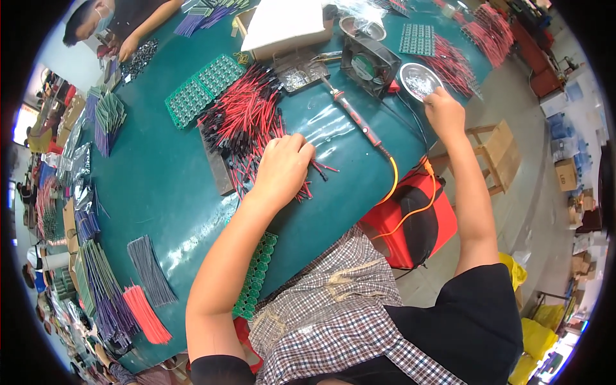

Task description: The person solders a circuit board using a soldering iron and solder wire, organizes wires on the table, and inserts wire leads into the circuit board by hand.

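Note:
My left hand (284, 168) rests knuckles-up on a heap of short red and black wires (247, 119) on the teal table (160, 186), its fingers curled down into the wires. Whether it grips any is hidden. My right hand (444, 113) reaches out to the rim of a small round metal dish (418, 79) holding shiny bits, fingers bent at its near edge. A soldering iron (351, 118) with a red and black handle lies between the two hands, its orange cord (393, 183) trailing toward me. A green circuit panel (255, 276) lies by my left elbow.
A black fan (369, 64) stands behind the iron. Green circuit panels (204, 88), a white box (282, 24) and more red wire bundles (471, 48) lie further back. Another person (122, 22) works at the far left. A red stool (410, 218) and wooden stool (491, 154) stand right.

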The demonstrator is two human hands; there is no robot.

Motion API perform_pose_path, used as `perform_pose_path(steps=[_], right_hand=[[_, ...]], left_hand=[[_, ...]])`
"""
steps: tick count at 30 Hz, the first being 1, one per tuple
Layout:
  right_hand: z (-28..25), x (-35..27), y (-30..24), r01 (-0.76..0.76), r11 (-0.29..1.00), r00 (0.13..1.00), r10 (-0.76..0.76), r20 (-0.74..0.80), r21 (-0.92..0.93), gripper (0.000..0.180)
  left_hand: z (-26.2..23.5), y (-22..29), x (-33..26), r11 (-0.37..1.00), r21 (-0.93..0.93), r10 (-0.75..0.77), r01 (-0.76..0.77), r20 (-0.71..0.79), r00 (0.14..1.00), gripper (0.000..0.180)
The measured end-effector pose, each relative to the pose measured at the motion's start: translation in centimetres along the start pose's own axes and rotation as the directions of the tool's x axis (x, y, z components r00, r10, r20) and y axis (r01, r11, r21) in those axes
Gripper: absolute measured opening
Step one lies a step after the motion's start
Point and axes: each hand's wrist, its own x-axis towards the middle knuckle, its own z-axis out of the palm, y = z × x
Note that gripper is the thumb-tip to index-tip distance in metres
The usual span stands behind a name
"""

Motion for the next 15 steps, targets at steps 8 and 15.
perform_pose_path(steps=[8,15], right_hand=[[-1.2,2.5,2.7,-0.263,0.959,0.925,0.218,0.312,0.109,0.021],[-3.1,3.9,1.9,-0.188,0.973,0.952,0.213,0.220,-0.131,0.022]], left_hand=[[-2.0,-0.2,-1.7,0.993,-0.120,0.027,-0.021,0.048,0.998,0.026],[-1.5,-0.7,-3.1,0.997,-0.080,0.004,-0.005,-0.005,1.000,0.026]])
